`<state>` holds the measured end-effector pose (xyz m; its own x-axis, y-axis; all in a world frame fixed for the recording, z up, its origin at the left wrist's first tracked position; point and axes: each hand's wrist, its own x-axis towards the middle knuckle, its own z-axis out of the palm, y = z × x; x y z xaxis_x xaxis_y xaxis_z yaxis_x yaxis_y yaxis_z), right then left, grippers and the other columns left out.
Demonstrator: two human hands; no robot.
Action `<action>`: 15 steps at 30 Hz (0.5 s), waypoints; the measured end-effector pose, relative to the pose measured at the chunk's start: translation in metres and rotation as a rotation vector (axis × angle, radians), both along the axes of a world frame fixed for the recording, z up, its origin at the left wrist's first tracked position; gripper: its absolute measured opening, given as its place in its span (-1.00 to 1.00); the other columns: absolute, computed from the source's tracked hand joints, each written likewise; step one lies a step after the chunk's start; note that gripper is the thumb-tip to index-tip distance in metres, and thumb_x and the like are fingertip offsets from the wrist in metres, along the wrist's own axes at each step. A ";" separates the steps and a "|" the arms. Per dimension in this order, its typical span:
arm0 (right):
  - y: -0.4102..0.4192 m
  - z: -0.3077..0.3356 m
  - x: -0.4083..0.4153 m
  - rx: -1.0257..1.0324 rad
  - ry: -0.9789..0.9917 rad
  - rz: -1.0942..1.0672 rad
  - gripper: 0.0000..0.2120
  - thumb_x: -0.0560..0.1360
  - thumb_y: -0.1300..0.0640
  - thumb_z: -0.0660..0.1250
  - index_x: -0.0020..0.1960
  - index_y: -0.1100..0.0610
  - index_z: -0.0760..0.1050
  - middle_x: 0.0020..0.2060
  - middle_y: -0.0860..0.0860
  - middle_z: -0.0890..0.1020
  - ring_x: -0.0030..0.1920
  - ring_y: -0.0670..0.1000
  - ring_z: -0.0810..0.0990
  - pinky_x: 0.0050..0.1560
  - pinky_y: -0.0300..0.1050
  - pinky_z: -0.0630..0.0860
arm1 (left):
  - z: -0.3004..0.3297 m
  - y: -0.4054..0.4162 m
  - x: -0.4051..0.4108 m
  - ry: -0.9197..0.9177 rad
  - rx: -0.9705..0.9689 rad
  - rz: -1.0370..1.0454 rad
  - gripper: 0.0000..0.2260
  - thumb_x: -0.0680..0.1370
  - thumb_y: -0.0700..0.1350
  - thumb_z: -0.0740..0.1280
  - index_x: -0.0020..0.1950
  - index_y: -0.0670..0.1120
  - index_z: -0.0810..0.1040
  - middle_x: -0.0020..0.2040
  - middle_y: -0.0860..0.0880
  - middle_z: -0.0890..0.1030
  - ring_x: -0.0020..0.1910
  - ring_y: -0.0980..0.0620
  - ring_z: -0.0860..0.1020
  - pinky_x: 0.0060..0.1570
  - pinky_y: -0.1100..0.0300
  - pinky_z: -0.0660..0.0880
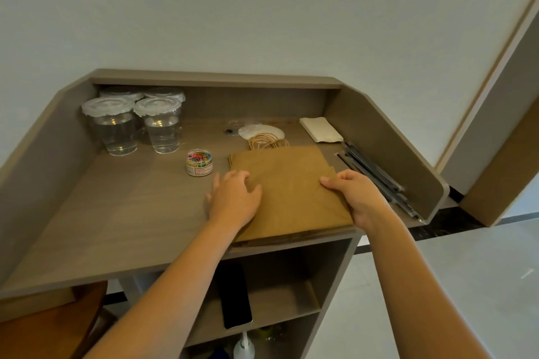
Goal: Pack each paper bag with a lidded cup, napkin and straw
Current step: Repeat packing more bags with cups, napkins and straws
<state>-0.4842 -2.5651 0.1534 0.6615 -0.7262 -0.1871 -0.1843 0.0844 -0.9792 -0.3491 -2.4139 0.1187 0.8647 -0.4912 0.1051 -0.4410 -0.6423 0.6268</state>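
A stack of flat brown paper bags (288,192) lies on the wooden desk (131,213), its near edge reaching the desk's front lip and its twine handles (267,141) pointing toward the back wall. The left hand (233,201) rests on the stack's left edge, fingers spread and lightly bent, their tips on the paper. The right hand (354,198) is at the stack's right edge, thumb on top of the top bag and fingers curled down over the side, pinching the paper.

Just behind the bags' handles lie a round white lid (261,131) and some clear plastic pieces, too blurred to identify. Behind and to the right of the bags sits a pile of white napkins (320,129). Right of the bags, along the desk's side panel, lies a bundle of wrapped straws (376,178). Just left of the bags stands a small clear jar of coloured paper clips (199,161). Farther left and back from the bags, in the desk's rear corner, four lidded clear cups (137,119) stand together, the front two holding water.

Below the bags, in the desk's open shelf, a dark phone (234,297) leans upright, and a white spray bottle (243,347) stands on the level under it. A brown chair seat (49,326) shows under the desk's left end.
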 end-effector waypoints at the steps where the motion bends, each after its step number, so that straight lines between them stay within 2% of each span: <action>1: 0.006 -0.001 -0.001 -0.083 0.001 0.000 -0.80 0.46 0.16 0.40 -0.19 0.13 0.37 -0.21 0.06 0.56 -0.17 0.05 0.55 -0.24 -0.10 0.46 | 0.001 0.002 -0.006 -0.052 0.053 0.000 -0.60 0.58 0.14 0.19 0.38 0.03 0.39 0.47 -0.01 0.29 0.50 -0.11 0.10 0.43 -0.21 0.03; 2: 0.014 -0.002 -0.003 -0.199 0.004 -0.019 -0.78 0.46 0.15 0.40 -0.20 0.12 0.35 -0.22 0.06 0.54 -0.16 0.05 0.54 -0.21 -0.11 0.45 | 0.001 0.003 -0.012 -0.067 0.067 -0.013 -0.58 0.58 0.18 0.15 0.39 0.04 0.39 0.47 0.01 0.29 0.51 -0.10 0.07 0.43 -0.24 -0.04; 4: 0.036 -0.004 -0.006 -0.391 -0.047 -0.031 -0.77 0.45 0.16 0.41 -0.22 0.10 0.34 -0.23 0.07 0.51 -0.20 0.03 0.50 -0.18 -0.12 0.45 | 0.006 0.005 -0.024 0.018 -0.042 -0.055 -0.46 0.55 0.29 0.09 0.40 0.01 0.39 0.40 -0.01 0.40 0.45 -0.08 0.24 0.43 -0.25 0.05; 7: 0.075 -0.011 -0.012 -0.498 -0.162 0.045 -0.77 0.45 0.22 0.39 -0.23 0.07 0.33 -0.27 0.02 0.48 -0.27 -0.05 0.46 -0.20 -0.21 0.45 | 0.023 0.009 -0.039 0.129 -0.215 -0.063 -0.13 0.34 0.53 0.04 0.37 -0.09 0.41 0.32 -0.09 0.49 0.30 -0.11 0.45 0.33 -0.22 0.28; 9: 0.102 -0.017 -0.017 -0.530 -0.224 0.099 -0.77 0.46 0.26 0.37 -0.23 0.07 0.34 -0.29 -0.01 0.48 -0.31 -0.12 0.46 -0.25 -0.29 0.45 | 0.036 0.017 -0.049 0.123 -0.163 -0.064 -0.02 0.25 0.59 0.05 0.39 -0.11 0.37 0.36 -0.13 0.45 0.31 -0.15 0.43 0.32 -0.23 0.31; 11: 0.128 -0.025 -0.020 -0.544 -0.298 0.160 -0.79 0.45 0.31 0.36 -0.19 0.07 0.38 -0.27 -0.01 0.51 -0.28 -0.13 0.49 -0.24 -0.31 0.48 | 0.048 0.028 -0.060 0.106 -0.063 -0.056 -0.07 0.31 0.51 0.18 0.48 -0.09 0.24 0.44 -0.09 0.36 0.38 -0.11 0.36 0.34 -0.18 0.30; 12: 0.140 -0.030 -0.021 -0.546 -0.337 0.192 -0.80 0.45 0.33 0.36 -0.16 0.08 0.41 -0.24 0.00 0.53 -0.24 -0.11 0.52 -0.22 -0.31 0.49 | 0.053 0.034 -0.064 0.109 -0.041 -0.045 -0.12 0.34 0.45 0.25 0.48 -0.09 0.24 0.42 -0.08 0.38 0.36 -0.10 0.38 0.31 -0.16 0.34; 15: 0.173 -0.047 -0.023 -0.589 -0.419 0.270 -0.77 0.43 0.35 0.36 -0.10 0.06 0.42 -0.19 0.02 0.51 -0.23 -0.06 0.50 -0.25 -0.29 0.47 | 0.058 0.057 -0.072 0.133 -0.016 0.021 -0.30 0.34 0.35 0.36 0.28 -0.11 0.40 0.16 -0.02 0.52 0.13 -0.06 0.50 0.14 -0.06 0.48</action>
